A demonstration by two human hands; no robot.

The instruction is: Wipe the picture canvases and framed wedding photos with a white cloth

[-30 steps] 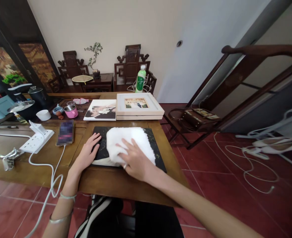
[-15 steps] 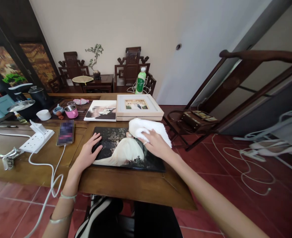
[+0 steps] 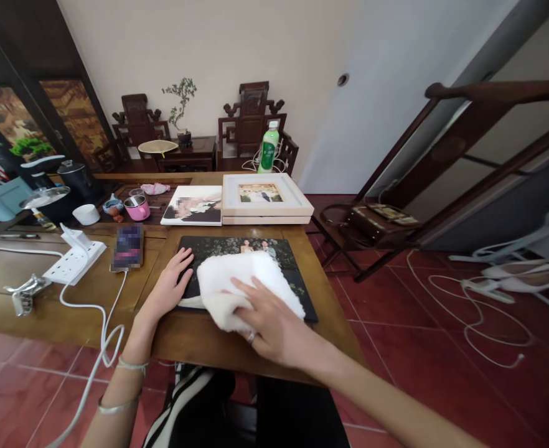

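A dark photo panel lies flat on the wooden table in front of me, with two people in the picture. My left hand rests on the panel's left edge, its fingers spread. Across the panel's middle and lower part lies a folded white towel, which hides much of the picture. My right hand presses on the towel and grips its near fold, thumb side toward me.
Behind the panel are a white photo print, a pale picture frame and a green bottle. Leftward lie a phone, a white power strip with cables, and a pink cup. A wooden chair stands at right.
My right hand has drawn the towel from the panel's far right corner toward me and left, uncovering the people's upper bodies. My left hand stays on the left edge.
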